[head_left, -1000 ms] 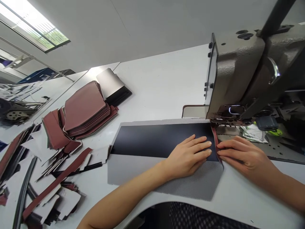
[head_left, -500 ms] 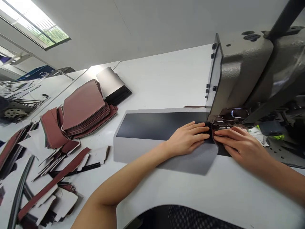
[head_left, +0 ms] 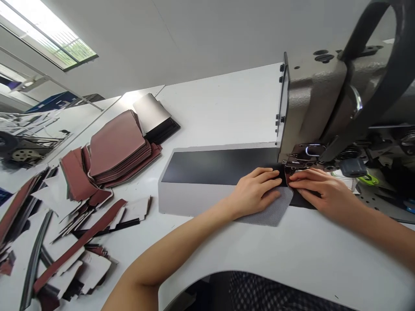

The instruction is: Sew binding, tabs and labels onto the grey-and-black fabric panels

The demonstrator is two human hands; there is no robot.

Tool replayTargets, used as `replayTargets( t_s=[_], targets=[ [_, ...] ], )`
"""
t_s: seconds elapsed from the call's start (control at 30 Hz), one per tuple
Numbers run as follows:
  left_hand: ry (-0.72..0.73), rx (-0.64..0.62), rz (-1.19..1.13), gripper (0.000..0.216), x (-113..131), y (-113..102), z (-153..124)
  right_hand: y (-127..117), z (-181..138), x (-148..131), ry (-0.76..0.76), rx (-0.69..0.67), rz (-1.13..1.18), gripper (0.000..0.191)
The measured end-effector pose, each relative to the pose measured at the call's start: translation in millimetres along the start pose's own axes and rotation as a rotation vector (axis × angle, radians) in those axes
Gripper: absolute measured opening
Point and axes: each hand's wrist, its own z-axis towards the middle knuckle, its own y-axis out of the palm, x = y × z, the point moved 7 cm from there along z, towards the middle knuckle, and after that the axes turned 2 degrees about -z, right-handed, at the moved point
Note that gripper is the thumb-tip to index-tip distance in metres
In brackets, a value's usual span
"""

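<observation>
A black panel (head_left: pixel 217 165) on grey mesh backing (head_left: pixel 194 199) lies flat on the white table, its right end under the presser foot (head_left: pixel 293 163) of a grey sewing machine (head_left: pixel 327 103). My left hand (head_left: pixel 256 192) lies flat on the panel just left of the foot, fingers stretched out and pressing down. My right hand (head_left: pixel 319 190) rests on the other side of the seam, fingers straight and together, pressing a narrow maroon strip (head_left: pixel 286 177) against the panel's edge.
A stack of maroon leather pieces (head_left: pixel 118 144) and a stack of black pieces (head_left: pixel 155 116) sit at the back left. Loose maroon and white offcuts (head_left: pixel 74 242) litter the left side. The table's curved cut-out edge (head_left: pixel 259 272) is near my lap.
The panel has fed away from me under the machine foot, so less mesh shows at the front. Both hands moved forward with it, closer to the foot.
</observation>
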Motion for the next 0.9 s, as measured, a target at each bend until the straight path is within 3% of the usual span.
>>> replayTargets(
  t_s=[0.1,0.17,0.37,0.6,0.73,0.9],
  targets=[
    [-0.005,-0.049,0.081,0.07,8.6,2.7,4.6,-0.8,6.0,-1.7,-0.091,-0.079,-0.05,0.03],
    [-0.038,-0.099,0.168,0.08,17.3,7.1,9.4,-2.8,11.1,-2.5,-0.116,-0.137,-0.059,0.03],
    [-0.146,-0.145,0.314,0.022,42.2,13.9,19.7,-8.2,18.5,4.2,0.01,-0.167,-0.002,0.027],
    [-0.382,-0.069,0.221,0.016,21.0,8.3,14.2,-0.9,16.3,-2.6,-0.008,-0.085,-0.021,0.028],
    [-0.377,-0.025,0.07,0.019,18.8,5.0,11.5,-0.2,10.8,-11.7,-0.023,0.0,-0.05,0.032],
    [-0.355,-0.09,0.142,0.018,24.6,7.9,16.8,-3.2,7.1,-12.4,-0.111,-0.003,-0.034,0.033]
  ],
)
